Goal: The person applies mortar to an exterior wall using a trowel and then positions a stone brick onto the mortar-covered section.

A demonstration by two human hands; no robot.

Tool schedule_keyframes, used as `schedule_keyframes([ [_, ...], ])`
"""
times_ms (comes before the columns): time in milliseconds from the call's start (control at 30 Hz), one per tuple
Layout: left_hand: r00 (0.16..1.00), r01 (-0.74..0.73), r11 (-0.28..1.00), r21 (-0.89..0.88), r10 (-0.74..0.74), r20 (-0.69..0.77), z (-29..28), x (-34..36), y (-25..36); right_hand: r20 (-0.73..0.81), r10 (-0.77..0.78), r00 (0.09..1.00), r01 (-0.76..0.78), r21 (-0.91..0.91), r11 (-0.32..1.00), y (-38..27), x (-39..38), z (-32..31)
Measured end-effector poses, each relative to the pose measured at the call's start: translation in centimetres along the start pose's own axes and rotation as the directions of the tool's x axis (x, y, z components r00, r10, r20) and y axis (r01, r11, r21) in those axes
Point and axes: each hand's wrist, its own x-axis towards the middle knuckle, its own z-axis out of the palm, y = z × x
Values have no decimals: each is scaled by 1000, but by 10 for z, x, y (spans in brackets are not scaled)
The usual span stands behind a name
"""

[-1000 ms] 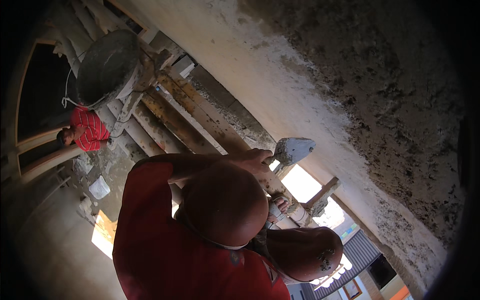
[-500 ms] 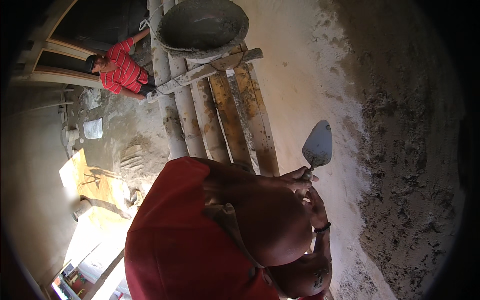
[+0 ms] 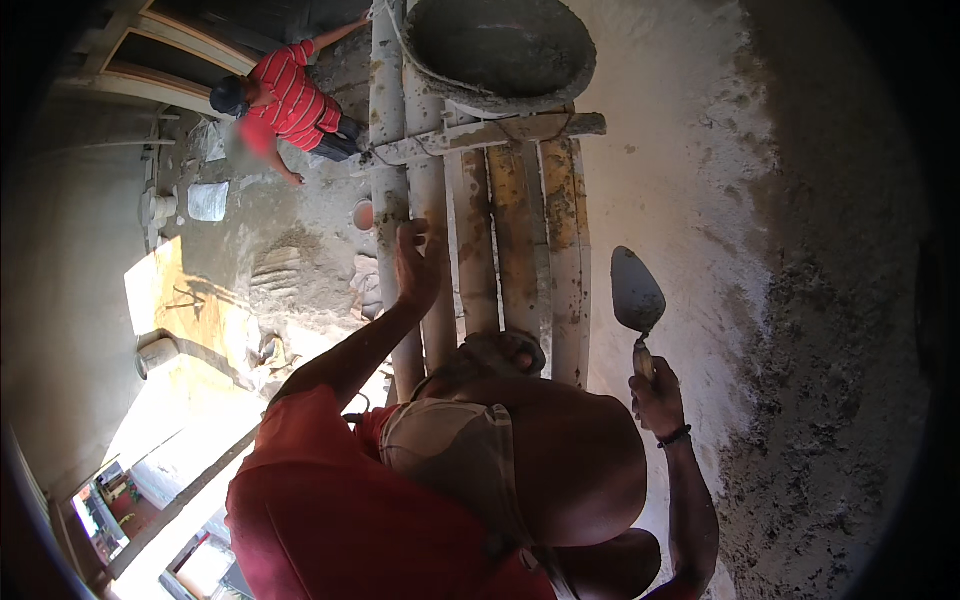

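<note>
My right hand (image 3: 655, 395) is closed on the handle of a trowel (image 3: 637, 288), its blade upright beside the plastered wall (image 3: 680, 170). My left hand (image 3: 415, 260) rests on the pale poles of a raised scaffold (image 3: 390, 185), its fingers apart and slightly bent. The scaffold's yellow-brown poles (image 3: 510, 230) run side by side between my hands. Beyond my left hand, a basin (image 3: 500, 50) coated in wet grey mortar stands on the poles, behind a tied crosspiece (image 3: 530, 130). My bare knee (image 3: 560, 450) fills the lower middle.
At the upper left, below the scaffold, a person in a red striped shirt (image 3: 295, 105) has one arm raised toward the poles. The floor (image 3: 230, 280) holds a white sheet (image 3: 208, 201) and a round reddish container (image 3: 363, 214). A wall (image 3: 60, 280) bounds the left side.
My hands, close together half a second ago, are now apart: the left on the poles, the right with the trowel at the right. The view has turned, showing the basin farther right.
</note>
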Motion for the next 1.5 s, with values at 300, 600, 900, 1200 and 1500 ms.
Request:
schedule_keyframes([
  [300, 898, 420, 903, -88, -428, -100, -52, 4, -152, 16, 42, 999, -43, 47, 998, -26, 36, 4],
  [600, 774, 628, 699, 342, -605, -185, -37, 19, -49, -90, -114, 989, 129, 185, 974, -124, 71, 14],
  [900, 953, 214, 932, 291, -133, -274, -24, 40, -44, -99, -91, 991, 117, 300, 947, -80, 78, 57],
  [1200, 829, 559, 366, -744, -265, 492, 29, 133, 147, -67, -85, 994, 101, 298, 949, -64, 75, 60],
  [1500, 829, 526, 179, -832, -329, 453, 65, 172, 146, -28, -209, 978, 208, 283, 936, -71, 87, 73],
])
